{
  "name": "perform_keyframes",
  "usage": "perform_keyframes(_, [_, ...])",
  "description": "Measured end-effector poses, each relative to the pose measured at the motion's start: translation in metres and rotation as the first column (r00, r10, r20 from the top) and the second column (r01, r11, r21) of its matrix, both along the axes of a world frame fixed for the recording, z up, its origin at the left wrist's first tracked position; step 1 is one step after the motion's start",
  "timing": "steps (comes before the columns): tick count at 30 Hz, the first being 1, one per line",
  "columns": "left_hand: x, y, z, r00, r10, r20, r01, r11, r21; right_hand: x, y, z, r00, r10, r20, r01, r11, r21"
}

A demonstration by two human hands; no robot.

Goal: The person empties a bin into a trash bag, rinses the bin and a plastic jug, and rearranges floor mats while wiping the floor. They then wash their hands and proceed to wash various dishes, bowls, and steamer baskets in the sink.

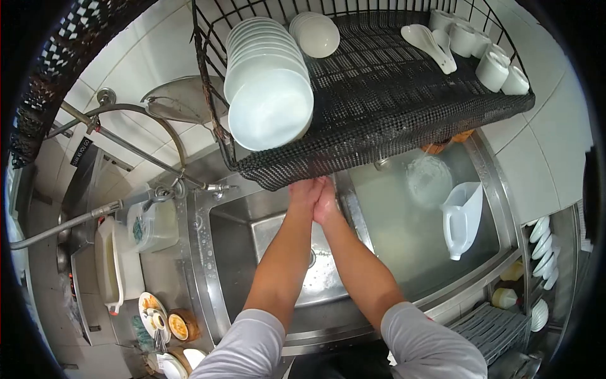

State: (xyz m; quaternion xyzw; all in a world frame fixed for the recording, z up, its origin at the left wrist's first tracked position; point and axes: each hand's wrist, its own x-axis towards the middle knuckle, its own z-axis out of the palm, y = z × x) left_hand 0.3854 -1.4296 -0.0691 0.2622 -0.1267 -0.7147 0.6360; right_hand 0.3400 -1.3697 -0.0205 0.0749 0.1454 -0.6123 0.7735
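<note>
Sleeved arms reach out; left hand (305, 192) and right hand (326, 201) pressed together, empty, over the sink (252, 252).

Head camera looks steeply down over the sink (208, 252).

My left hand (304, 192) and right hand (326, 203) press together over the steel sink (265, 230), just under a black wire rack (404, 107) holding stacked white bowls (268, 82).
</note>
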Motion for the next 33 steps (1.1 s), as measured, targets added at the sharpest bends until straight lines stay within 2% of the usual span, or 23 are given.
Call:
perform_keyframes(1, [0.0,-0.005,-0.001,0.997,0.018,0.077,-0.015,0.999,-0.045,0.001,0.007,0.006,0.995,0.05,0.091,-0.048,0.999,-0.025])
perform_keyframes(2, [0.002,-0.008,-0.001,0.977,0.032,0.211,-0.012,0.996,-0.093,0.002,0.009,0.0,0.985,0.169,0.023,-0.168,0.985,-0.037])
perform_keyframes(3, [0.005,-0.014,0.001,0.89,0.041,0.454,0.029,0.989,-0.147,0.002,0.008,-0.011,0.958,0.282,-0.045,-0.284,0.958,-0.042])
perform_keyframes(4, [0.009,-0.017,0.002,0.593,0.072,0.802,0.121,0.977,-0.177,0.003,0.006,-0.022,0.915,0.389,-0.111,-0.395,0.918,-0.036])
perform_keyframes(5, [0.01,-0.01,0.007,0.099,0.134,0.986,0.216,0.964,-0.153,0.002,-0.004,-0.029,0.944,0.324,-0.069,-0.322,0.946,0.033])
perform_keyframes(6, [0.009,-0.004,0.014,-0.294,0.195,0.936,0.274,0.955,-0.113,0.003,-0.019,-0.033,0.967,0.253,-0.024,-0.25,0.963,0.101])
perform_keyframes(7, [0.005,0.003,0.019,-0.419,0.226,0.879,0.298,0.949,-0.102,0.004,-0.035,-0.036,0.985,0.175,0.012,-0.174,0.97,0.167])
perform_keyframes(8, [0.002,0.011,0.026,-0.466,0.243,0.851,0.308,0.946,-0.101,0.002,-0.051,-0.044,0.993,0.115,0.041,-0.12,0.974,0.192])
perform_keyframes(11, [0.002,0.03,0.036,-0.257,0.281,0.925,0.245,0.944,-0.219,0.001,-0.063,-0.049,0.989,0.116,0.088,-0.122,0.99,0.071])
perform_keyframes(14, [0.027,0.009,-0.003,-0.507,0.348,0.788,0.235,0.936,-0.261,0.008,-0.02,-0.02,0.972,0.22,0.082,-0.214,0.974,-0.078])
perform_keyframes(18, [0.028,0.011,0.028,-0.381,0.347,0.857,0.178,0.937,-0.3,0.021,0.005,-0.018,0.944,0.313,0.108,-0.296,0.944,-0.147])
perform_keyframes(20, [0.02,0.019,0.023,-0.294,0.341,0.893,0.178,0.937,-0.299,0.001,0.015,-0.023,0.924,0.314,-0.218,-0.342,0.934,-0.104])
perform_keyframes(21, [0.016,0.022,0.014,-0.247,0.34,0.907,0.177,0.936,-0.303,-0.018,0.022,-0.028,0.833,0.235,-0.501,-0.299,0.953,-0.051])
perform_keyframes(23, [0.02,0.04,-0.031,-0.139,0.355,0.925,0.163,0.929,-0.332,-0.075,0.043,-0.038,0.41,0.099,-0.907,-0.196,0.98,0.018])
perform_keyframes(24, [0.023,0.06,-0.039,0.11,0.131,0.985,0.102,0.985,-0.142,-0.108,0.051,-0.066,0.192,-0.034,-0.981,-0.021,0.999,-0.039])
perform_keyframes(25, [0.029,0.084,-0.043,0.164,-0.012,0.986,0.079,0.997,-0.001,-0.141,0.056,-0.098,-0.198,-0.114,-0.974,0.088,0.987,-0.134])
perform_keyframes(26, [0.038,0.107,-0.046,0.217,-0.15,0.965,0.061,0.988,0.14,-0.179,0.063,-0.139,-0.62,-0.132,-0.773,0.131,0.955,-0.267])
perform_keyframes(28, [0.07,0.136,-0.118,0.31,-0.097,0.946,0.04,0.995,0.089,-0.241,0.086,-0.19,-0.77,-0.036,-0.637,0.148,0.961,-0.234])
perform_keyframes(29, [0.071,0.146,-0.113,0.429,-0.189,0.883,-0.009,0.977,0.213,-0.26,0.092,-0.224,-0.824,0.059,-0.563,0.208,0.956,-0.205])
perform_keyframes(30, [0.068,0.158,-0.101,0.546,-0.264,0.795,-0.041,0.939,0.341,-0.261,0.094,-0.223,-0.556,0.082,-0.827,0.196,0.98,-0.034])
perform_keyframes(31, [0.066,0.168,-0.093,0.656,-0.319,0.685,-0.055,0.884,0.464,-0.261,0.096,-0.216,-0.21,0.147,-0.967,0.121,0.985,0.123])
perform_keyframes(32, [0.065,0.17,-0.085,0.732,-0.354,0.582,-0.042,0.829,0.557,-0.261,0.097,-0.208,0.159,0.241,-0.957,-0.007,0.97,0.243])
perform_keyframes(33, [0.067,0.171,-0.088,0.812,-0.347,0.469,0.014,0.815,0.579,-0.259,0.097,-0.196,0.491,0.347,-0.799,-0.167,0.938,0.305])
